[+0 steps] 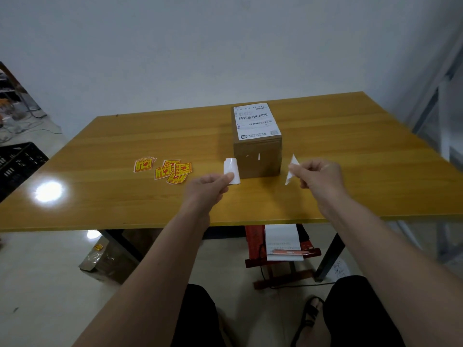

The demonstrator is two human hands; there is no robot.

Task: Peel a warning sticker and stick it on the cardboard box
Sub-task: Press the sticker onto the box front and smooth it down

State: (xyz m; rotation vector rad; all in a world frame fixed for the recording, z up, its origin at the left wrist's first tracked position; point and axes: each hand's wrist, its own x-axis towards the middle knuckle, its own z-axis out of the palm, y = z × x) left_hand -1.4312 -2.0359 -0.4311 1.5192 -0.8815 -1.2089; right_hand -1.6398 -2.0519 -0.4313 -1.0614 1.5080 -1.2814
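A brown cardboard box (258, 156) with a white shipping label (255, 121) on top stands mid-table. Left of it lie several yellow-and-red warning stickers (172, 170), with one small stack (143, 165) set apart. My left hand (208, 186) pinches a curled white sheet (231, 167) just in front of the box's left edge. My right hand (318, 176) pinches a second white piece (292, 169), seen nearly edge-on, by the box's right edge. The two pieces are apart. Both show white, so I cannot tell which is the sticker and which the backing.
The wooden table (100, 196) carries a bright lamp glare at its left front. A black crate (17, 164) sits on the floor at left. A red stool (258, 241) with a white paper stands under the table, beside a brown package (105, 259).
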